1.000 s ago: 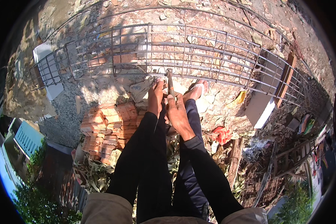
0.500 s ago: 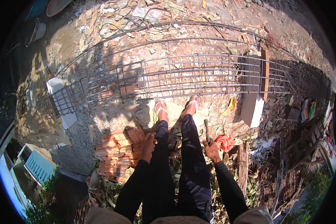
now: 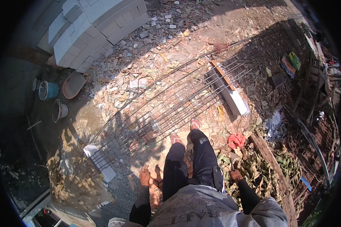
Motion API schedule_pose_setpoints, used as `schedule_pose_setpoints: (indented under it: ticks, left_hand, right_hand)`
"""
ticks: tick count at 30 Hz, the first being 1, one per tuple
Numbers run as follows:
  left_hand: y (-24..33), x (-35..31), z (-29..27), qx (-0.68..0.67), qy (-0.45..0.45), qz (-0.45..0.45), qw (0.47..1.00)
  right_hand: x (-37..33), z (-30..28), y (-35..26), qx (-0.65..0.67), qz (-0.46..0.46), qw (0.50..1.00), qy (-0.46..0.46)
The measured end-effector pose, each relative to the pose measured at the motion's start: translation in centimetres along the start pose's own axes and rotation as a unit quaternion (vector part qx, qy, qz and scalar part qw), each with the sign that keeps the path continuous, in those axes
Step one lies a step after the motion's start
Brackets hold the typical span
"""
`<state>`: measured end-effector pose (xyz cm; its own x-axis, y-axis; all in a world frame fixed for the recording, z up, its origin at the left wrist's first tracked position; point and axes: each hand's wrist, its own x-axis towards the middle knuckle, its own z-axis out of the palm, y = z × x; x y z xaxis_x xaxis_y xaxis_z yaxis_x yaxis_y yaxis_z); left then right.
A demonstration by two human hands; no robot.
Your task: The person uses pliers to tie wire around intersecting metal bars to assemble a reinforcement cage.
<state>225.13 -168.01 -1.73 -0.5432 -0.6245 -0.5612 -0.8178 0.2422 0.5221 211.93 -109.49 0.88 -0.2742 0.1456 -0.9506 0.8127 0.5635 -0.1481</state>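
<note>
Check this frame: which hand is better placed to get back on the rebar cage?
Left, probably. The left hand hangs open on the side where the rebar cage's near end lies on a white block. The right hand hangs over dry leaves, away from the cage.

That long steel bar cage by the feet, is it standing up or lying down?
Lying down. The rebar cage runs flat along the ground, one end propped on a white block, the other on another white block.
</note>
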Motion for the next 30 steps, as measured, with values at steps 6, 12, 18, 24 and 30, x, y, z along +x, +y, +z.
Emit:
schedule_pose_setpoints:
  ticks: [6,12,18,24,30]
  left_hand:
    - [8.2,2.6,-6.1,0.134,0.035,0.142,0.98]
    - [19.6,7.6,-4.0,0.101,0.052,0.186,0.976]
    - [31.0,13.5,-0.5,-0.098,-0.032,0.133,0.986]
    - [24.7,19.9,1.5,0.032,0.038,0.04,0.998]
    - [25.5,22.6,2.6,0.162,0.003,-0.003,0.987]
  right_hand:
    - [-5.3,4.5,-1.9,0.142,0.12,0.981,-0.054]
    - [-2.8,4.3,-1.8,0.134,0.012,0.991,0.002]
    - [-1.3,-0.4,-5.9,0.245,0.005,0.968,0.05]
    - [0.3,-4.7,-9.9,0.16,-0.032,0.982,0.097]
    - [-3.2,-7.1,-12.1,0.26,-0.013,0.951,0.169]
